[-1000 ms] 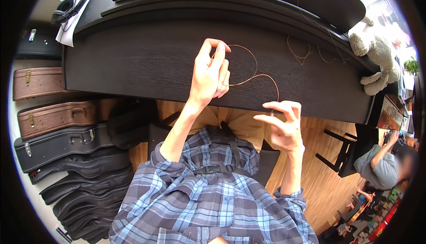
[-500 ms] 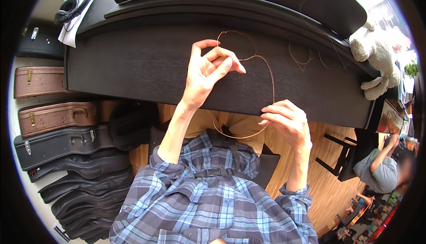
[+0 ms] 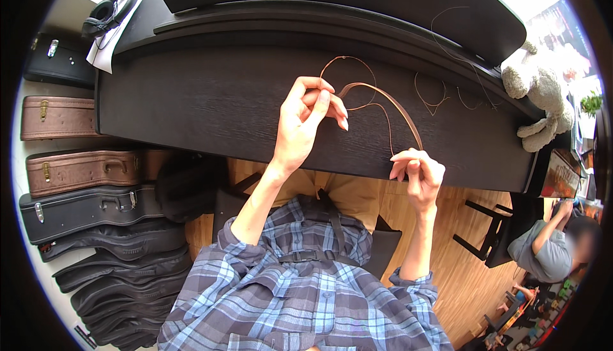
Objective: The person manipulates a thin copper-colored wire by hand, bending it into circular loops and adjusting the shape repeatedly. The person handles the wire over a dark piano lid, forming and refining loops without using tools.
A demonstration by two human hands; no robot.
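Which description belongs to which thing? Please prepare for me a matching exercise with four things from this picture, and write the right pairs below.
Things
1. Copper-coloured wire
2. Headphones
3. Stuffed toy
4. Brown cases

Descriptions
A. By the right end of the black furniture
B. At the picture's left, with metal latches
C. Curving between the left hand and the right hand
D. Near the upper left, by white paper

Right pairs: 1-C, 2-D, 3-A, 4-B
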